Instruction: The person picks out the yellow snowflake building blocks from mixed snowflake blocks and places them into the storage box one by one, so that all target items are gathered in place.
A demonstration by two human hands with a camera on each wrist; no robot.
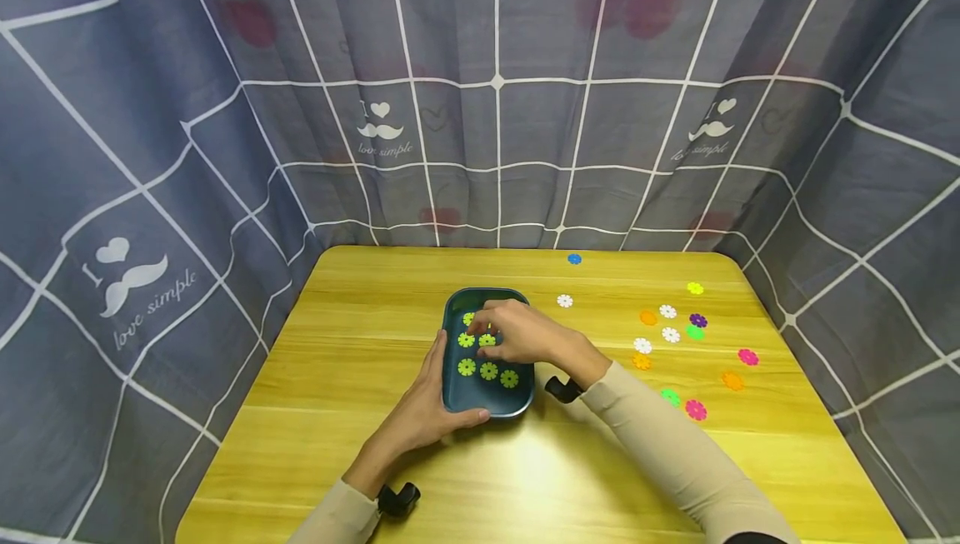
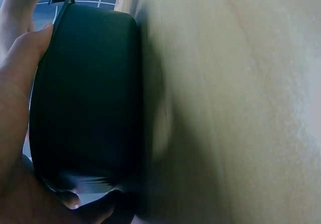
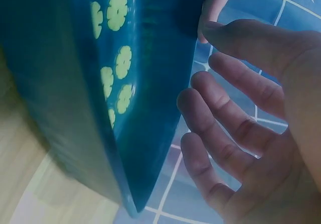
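Note:
A dark teal tray (image 1: pixel 480 402) stands on the wooden table, with several yellow-green flower-shaped pieces (image 1: pixel 489 371) laid in rows on its floor. My left hand (image 1: pixel 429 406) grips the tray's near left corner, thumb on the near rim and fingers along the left side. The left wrist view shows that hand (image 2: pixel 17 98) against the tray's outer wall. Over the tray hovers my right hand (image 1: pixel 517 331), partly covering the pieces. In the right wrist view its fingers (image 3: pixel 220 148) are loosely bent, and nothing shows between them and the thumb.
Right of the tray lie scattered flower pieces: white (image 1: pixel 642 346), orange (image 1: pixel 732 381), pink (image 1: pixel 696 410), green (image 1: pixel 671 397), purple (image 1: pixel 698 321) and yellow (image 1: pixel 695 287). A blue one (image 1: pixel 574 259) is near the back edge. A grey checked curtain (image 1: pixel 540 127) surrounds the table (image 1: pixel 345 319).

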